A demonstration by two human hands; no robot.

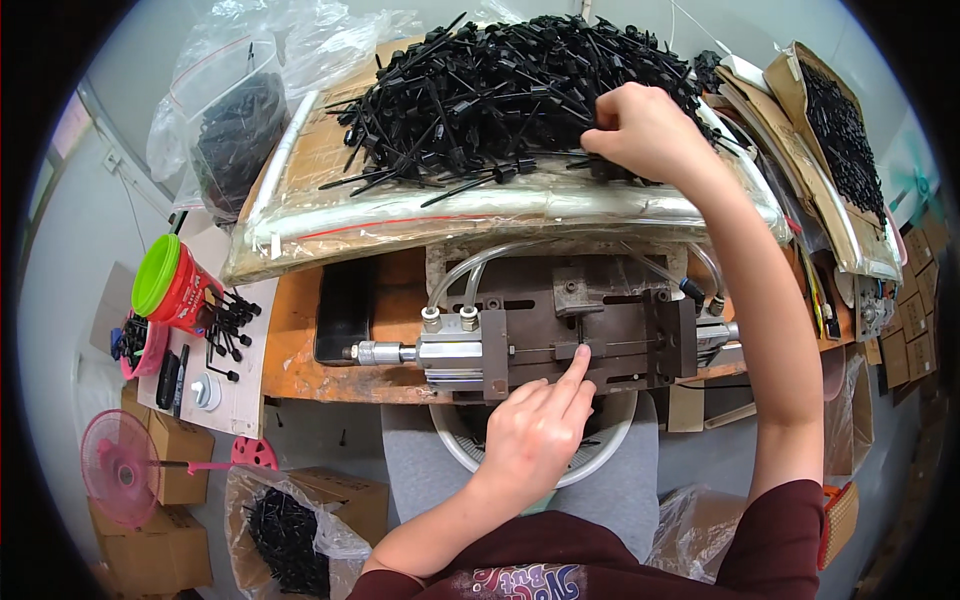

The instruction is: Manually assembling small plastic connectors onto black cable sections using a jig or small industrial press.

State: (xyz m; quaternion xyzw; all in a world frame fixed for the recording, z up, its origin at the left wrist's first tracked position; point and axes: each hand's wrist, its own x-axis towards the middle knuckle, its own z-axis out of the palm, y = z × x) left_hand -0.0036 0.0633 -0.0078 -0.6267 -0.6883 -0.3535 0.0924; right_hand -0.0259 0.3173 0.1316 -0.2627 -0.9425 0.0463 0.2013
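Note:
My left hand [535, 430] reaches over a metal clamping fixture [530, 345]. Its index finger is stretched out, with the tip on a small dark block in the fixture's middle, beside a thin black stem. That hand grips nothing I can see. At the right side of a big heap of black plastic stemmed parts [480, 100], my right hand [645, 135] is closed with bent fingers. Whatever lies between those fingertips is hidden. The heap rests on a plastic-wrapped cardboard tray [400, 215] above the fixture.
Air cylinders with clear hoses [455, 270] flank the fixture. A white basket [570, 470] stands below it at my lap. To the left are a red bucket with green rim [175, 285], black parts and a pink fan [120, 468]. Another tray of parts [840, 140] is far right.

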